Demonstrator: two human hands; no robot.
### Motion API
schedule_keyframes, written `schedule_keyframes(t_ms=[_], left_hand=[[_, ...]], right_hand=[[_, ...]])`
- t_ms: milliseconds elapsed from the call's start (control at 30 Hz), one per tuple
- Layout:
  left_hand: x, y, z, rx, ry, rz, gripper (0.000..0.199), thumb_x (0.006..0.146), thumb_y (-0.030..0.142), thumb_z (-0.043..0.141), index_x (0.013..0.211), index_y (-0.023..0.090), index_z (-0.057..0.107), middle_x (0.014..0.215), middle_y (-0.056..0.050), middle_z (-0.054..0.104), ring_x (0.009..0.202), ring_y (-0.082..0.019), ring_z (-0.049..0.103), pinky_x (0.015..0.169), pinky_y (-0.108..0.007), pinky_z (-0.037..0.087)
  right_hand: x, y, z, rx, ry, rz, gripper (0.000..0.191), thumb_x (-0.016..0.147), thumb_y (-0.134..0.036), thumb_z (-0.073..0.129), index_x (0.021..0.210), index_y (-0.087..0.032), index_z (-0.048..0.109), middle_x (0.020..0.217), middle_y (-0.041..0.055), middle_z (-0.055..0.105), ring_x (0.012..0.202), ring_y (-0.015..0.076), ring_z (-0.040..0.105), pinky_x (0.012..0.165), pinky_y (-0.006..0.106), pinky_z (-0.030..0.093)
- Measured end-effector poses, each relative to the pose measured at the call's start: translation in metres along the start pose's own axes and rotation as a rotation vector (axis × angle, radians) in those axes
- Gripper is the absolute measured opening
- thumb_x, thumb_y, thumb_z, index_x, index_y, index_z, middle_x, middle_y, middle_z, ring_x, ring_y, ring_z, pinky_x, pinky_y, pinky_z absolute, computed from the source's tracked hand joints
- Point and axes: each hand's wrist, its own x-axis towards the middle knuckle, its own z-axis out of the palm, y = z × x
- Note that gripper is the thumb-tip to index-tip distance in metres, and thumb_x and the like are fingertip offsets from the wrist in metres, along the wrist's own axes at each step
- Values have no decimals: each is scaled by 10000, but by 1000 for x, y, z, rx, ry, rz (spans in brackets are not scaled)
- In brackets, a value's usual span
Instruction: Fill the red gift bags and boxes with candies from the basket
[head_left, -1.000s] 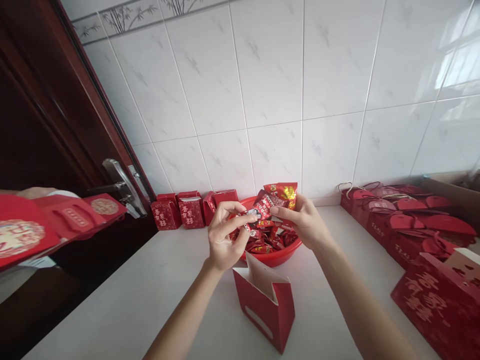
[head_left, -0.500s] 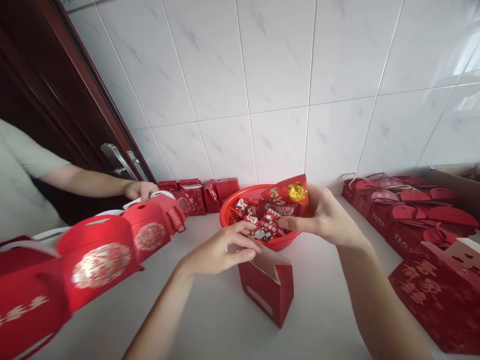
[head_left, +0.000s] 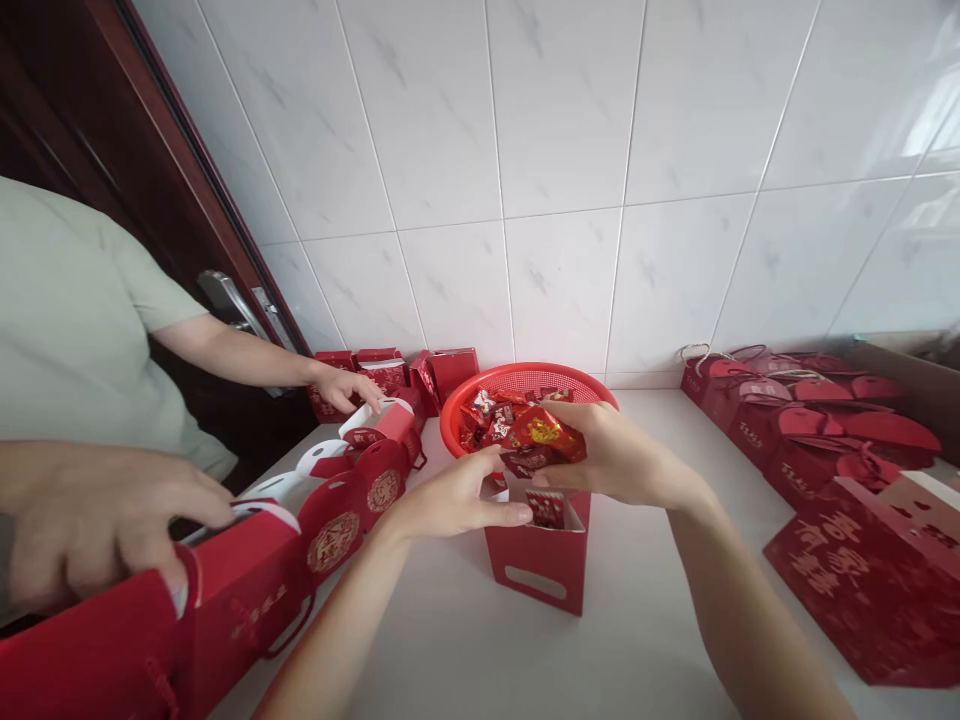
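Observation:
A red gift box (head_left: 536, 565) with an open top and a slot in its front stands on the white table before me. My left hand (head_left: 454, 495) grips its left upper edge, thumb across the opening and fingers at the far side. Just inside the mouth a small dark-red packet (head_left: 546, 508) shows. Above the box, my right hand (head_left: 611, 450) is closed around several wrapped snack packets (head_left: 544, 432), the top one red with gold lettering. Directly behind is a red plastic basket (head_left: 540, 376) with more wrapped snacks (head_left: 495, 415) in it.
On the left, a co-worker's hands (head_left: 97, 530) touch a row of red gift boxes (head_left: 330, 540). Smaller red boxes (head_left: 454, 375) stand against the tiled wall. At right are packed red boxes (head_left: 780, 420) with cord handles and a separate red box (head_left: 847, 580) with gold writing.
My right hand brought the packets from the basket to above the box. The box has turned, its slotted side now facing me. The co-worker's row of boxes moved right and onto the table.

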Motion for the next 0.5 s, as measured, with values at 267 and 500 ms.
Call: schedule_keyframes(t_ms=[267,500], left_hand=[[9,2,-8,68,2,-19,436,700,400,807,1092,230,721,1029,-47,736,972,-250,667,822,-320,511],[11,-8,-12,120,38,-117,621,675,479,821,1219,231,654,1122,-72,704,980,-261,656,780,-312,502]], right_hand=[[1,5,-2,110,-13,34,147,736,-240,729,858,-227,649,600,-60,586,474,95,451,420,223,279],[2,4,-6,108,68,4,133,814,-257,653,754,-206,546,651,-49,501,557,95,399,480,231,290]])
